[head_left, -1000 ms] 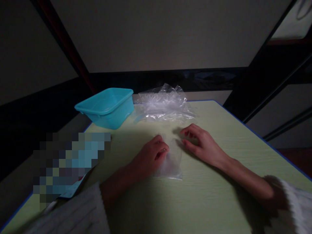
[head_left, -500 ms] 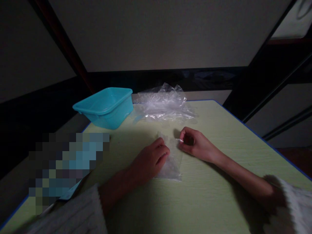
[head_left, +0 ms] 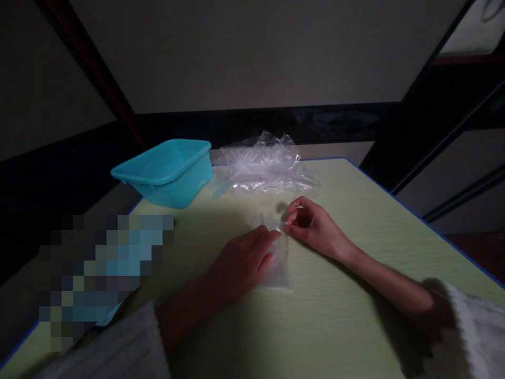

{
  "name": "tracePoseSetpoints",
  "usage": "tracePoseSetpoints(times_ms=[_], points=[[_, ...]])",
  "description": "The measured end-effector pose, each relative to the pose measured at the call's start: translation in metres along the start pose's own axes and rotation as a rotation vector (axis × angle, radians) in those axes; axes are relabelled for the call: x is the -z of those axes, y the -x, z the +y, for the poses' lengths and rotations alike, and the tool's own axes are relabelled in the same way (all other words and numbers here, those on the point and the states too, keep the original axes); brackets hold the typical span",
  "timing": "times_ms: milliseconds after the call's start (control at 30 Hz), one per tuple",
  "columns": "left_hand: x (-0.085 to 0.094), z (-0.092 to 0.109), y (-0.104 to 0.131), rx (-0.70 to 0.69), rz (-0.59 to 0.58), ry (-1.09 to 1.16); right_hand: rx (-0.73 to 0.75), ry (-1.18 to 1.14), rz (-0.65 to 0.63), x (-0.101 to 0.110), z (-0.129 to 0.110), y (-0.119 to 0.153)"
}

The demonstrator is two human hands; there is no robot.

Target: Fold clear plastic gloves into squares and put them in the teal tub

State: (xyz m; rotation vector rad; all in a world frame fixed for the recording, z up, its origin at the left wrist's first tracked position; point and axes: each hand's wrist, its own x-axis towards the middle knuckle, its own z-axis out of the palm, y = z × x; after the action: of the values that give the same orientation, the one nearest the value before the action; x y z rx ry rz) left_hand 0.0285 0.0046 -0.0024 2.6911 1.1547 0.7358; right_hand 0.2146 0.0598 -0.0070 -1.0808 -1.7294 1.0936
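Note:
A small clear plastic bag (head_left: 278, 273) lies flat on the table in front of me. My left hand (head_left: 246, 260) rests over its left side, thumb and forefinger apart, and covers part of it. At the bag's upper right edge, my right hand (head_left: 313, 226) pinches a bit of the clear plastic between thumb and fingertips. The other fingers of that hand are curled. Whether anything is inside the bag, I cannot tell.
A heap of crumpled clear plastic bags (head_left: 264, 168) lies at the table's far edge. Left of it stands a turquoise plastic basin (head_left: 173, 181). A pixelated flat object (head_left: 110, 279) lies at the left. The pale green table (head_left: 355, 295) has a blue edge, with panels behind it.
My left hand has opened from a curled grip, its forefinger now stretched toward my right hand. My right hand has shifted slightly left and up, closer to the bag.

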Motion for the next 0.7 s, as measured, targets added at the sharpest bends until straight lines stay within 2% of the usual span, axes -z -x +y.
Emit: tracePoseSetpoints(times_ms=[233,433,600,700], points=[[0.005,0.007,-0.003,-0.055,-0.078,-0.019,-0.001,-0.011,0.001,-0.003,-0.002,0.0],[0.002,0.015,0.002,0.013,-0.107,-0.114,0.009,0.005,-0.01,-0.003,-0.002,0.0],[0.002,0.023,0.007,0.026,-0.254,-0.148,0.019,0.038,-0.009,-0.004,-0.001,0.0],[0.001,0.025,0.008,0.045,-0.293,-0.151,0.04,0.06,-0.01,-0.004,0.0,0.001]])
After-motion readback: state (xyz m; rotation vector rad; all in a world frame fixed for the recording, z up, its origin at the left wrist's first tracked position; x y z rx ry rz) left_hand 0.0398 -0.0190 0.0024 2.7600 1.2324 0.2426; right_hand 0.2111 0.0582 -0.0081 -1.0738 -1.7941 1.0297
